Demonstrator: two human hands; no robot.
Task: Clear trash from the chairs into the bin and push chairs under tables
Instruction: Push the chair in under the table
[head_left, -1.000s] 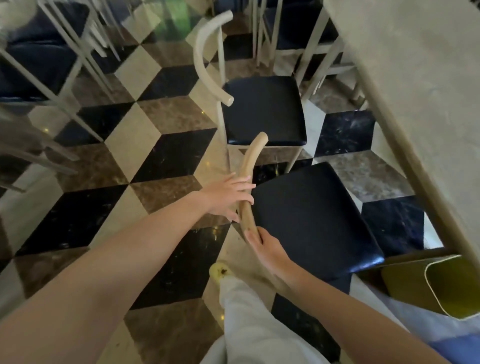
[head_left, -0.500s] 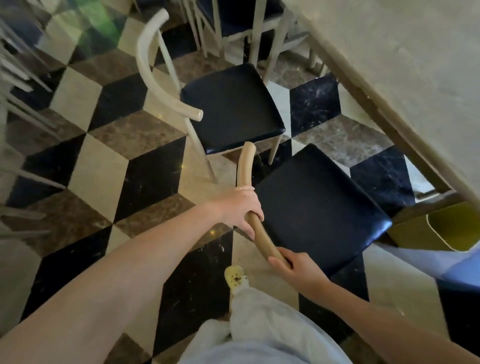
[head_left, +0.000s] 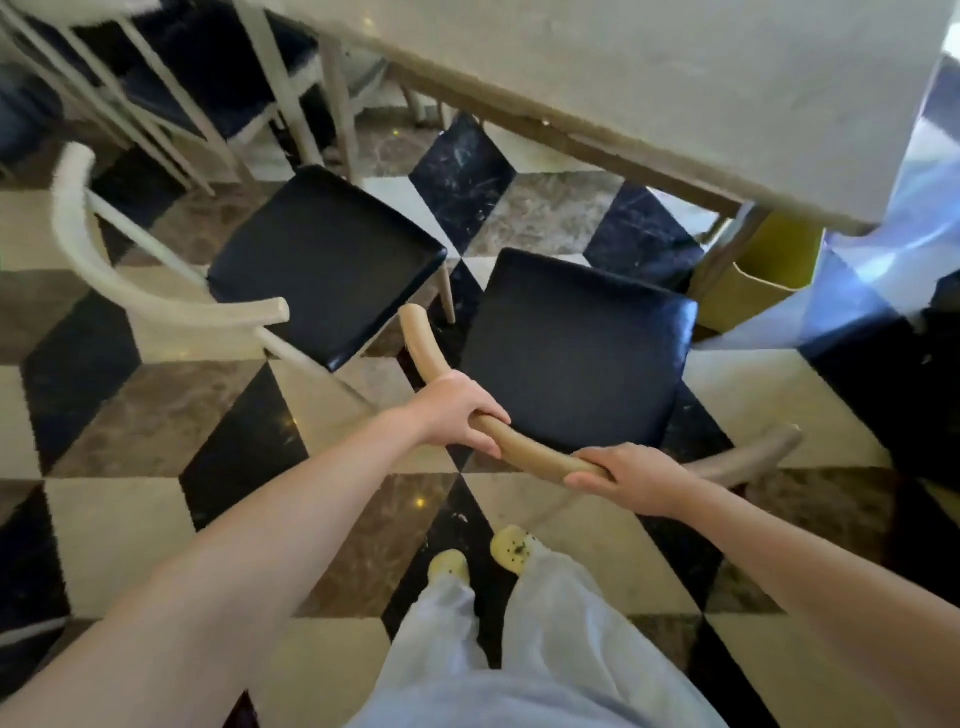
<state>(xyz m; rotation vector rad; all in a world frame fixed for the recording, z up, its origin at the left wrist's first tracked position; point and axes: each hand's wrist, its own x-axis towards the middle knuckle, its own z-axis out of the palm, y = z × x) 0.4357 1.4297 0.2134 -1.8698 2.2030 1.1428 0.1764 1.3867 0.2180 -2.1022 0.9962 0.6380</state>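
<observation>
Left hand (head_left: 457, 413) and right hand (head_left: 631, 480) grasp the curved backrest (head_left: 524, 449). Hazard: the black seat (head_left: 576, 348) may strike the table leg (head_left: 719, 260) at 1 o'clock.

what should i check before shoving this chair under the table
1. Both hands on the backrest: left hand and right hand wrapped around it, ok.
2. Seat free of trash: ok.
3. Seat facing the table: ok.
4. Floor between the seat and the table edge bare: ok.
5. Clearance from the yellow bin beside the table leg: close to the seat corner, cannot tell.
6. Gap to the neighbouring chair: narrow but apart, ok.
</observation>
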